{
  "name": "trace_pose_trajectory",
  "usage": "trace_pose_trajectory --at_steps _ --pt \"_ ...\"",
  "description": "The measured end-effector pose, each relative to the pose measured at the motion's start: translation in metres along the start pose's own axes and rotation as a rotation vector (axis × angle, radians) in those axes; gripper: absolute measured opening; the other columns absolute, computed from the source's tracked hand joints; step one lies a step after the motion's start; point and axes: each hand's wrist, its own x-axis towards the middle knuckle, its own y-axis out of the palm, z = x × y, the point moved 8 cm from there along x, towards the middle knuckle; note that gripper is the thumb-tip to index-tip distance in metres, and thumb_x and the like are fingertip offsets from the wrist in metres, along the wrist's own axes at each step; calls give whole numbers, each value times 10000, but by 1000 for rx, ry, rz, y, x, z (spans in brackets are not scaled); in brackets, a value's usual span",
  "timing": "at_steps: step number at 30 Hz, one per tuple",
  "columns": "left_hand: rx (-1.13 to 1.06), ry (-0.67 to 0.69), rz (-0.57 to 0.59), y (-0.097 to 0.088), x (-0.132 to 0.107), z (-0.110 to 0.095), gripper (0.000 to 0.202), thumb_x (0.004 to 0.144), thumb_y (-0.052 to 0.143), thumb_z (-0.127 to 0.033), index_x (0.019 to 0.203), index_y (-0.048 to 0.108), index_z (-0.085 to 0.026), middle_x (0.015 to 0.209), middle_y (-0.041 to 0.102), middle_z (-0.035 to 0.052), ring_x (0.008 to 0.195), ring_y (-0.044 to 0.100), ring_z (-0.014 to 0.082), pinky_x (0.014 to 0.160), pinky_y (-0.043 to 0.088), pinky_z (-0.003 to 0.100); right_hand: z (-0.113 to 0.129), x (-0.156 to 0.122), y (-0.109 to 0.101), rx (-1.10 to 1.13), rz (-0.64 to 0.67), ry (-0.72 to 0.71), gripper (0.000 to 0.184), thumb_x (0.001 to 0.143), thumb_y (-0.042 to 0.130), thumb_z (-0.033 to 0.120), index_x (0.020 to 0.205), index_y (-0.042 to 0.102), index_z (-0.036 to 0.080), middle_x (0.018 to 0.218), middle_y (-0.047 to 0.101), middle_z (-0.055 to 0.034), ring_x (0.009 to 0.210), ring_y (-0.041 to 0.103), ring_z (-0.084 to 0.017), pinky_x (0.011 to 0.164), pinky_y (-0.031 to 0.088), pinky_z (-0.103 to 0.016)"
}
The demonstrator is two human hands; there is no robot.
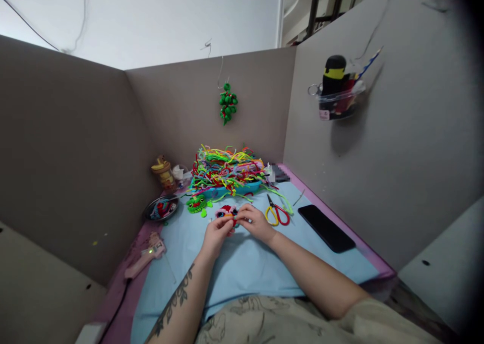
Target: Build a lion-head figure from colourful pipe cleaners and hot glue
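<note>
Both hands meet over a small fuzzy pipe-cleaner bird figure (226, 212), red and pink with blue eyes and an orange patch. My left hand (218, 233) is closed, thumb and fingers pinching the figure's lower edge. From the other side my right hand (256, 222) pinches at the same spot, its fingertips against the figure's right edge. My fingers cover the figure's lower part, and any small piece between them is too small to make out. Just left of it lies a green pipe-cleaner frog (196, 204) with small bright green pieces beside it.
Behind stands a blue tray (242, 188) heaped with pipe cleaners (227, 167). Scissors (278, 214) and a black phone (325, 228) lie to the right. A pink glue gun (147, 255) and a metal bowl (162, 208) are on the left. Grey partitions (204, 102) enclose the table.
</note>
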Motion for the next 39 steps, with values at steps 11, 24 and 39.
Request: trace_pose_trajectory --at_steps 11,24,39 --pt "197 73 78 8 -3 -8 285 663 670 -412 663 612 -133 508 521 -27 437 433 74 427 337 191 -1 0 -1 8 37 4 112 816 577 178 877 664 213 899 566 -48 835 567 -159 759 485 -304" --pt "323 183 -18 2 -2 -12 232 739 569 -364 652 550 -150 484 423 -63 419 334 61 435 265 194 -3 -3 -2 -66 -41 -16 119 826 563 194 849 678 206 799 605 -49 776 582 -164 719 490 -303" --pt "225 244 -198 -14 -3 -22 217 712 607 -376 698 621 -160 571 569 -9 564 515 128 547 394 228 -33 -14 28 361 21 526 169 711 631 266 810 715 157 679 691 -32 594 623 -148 590 510 -271"
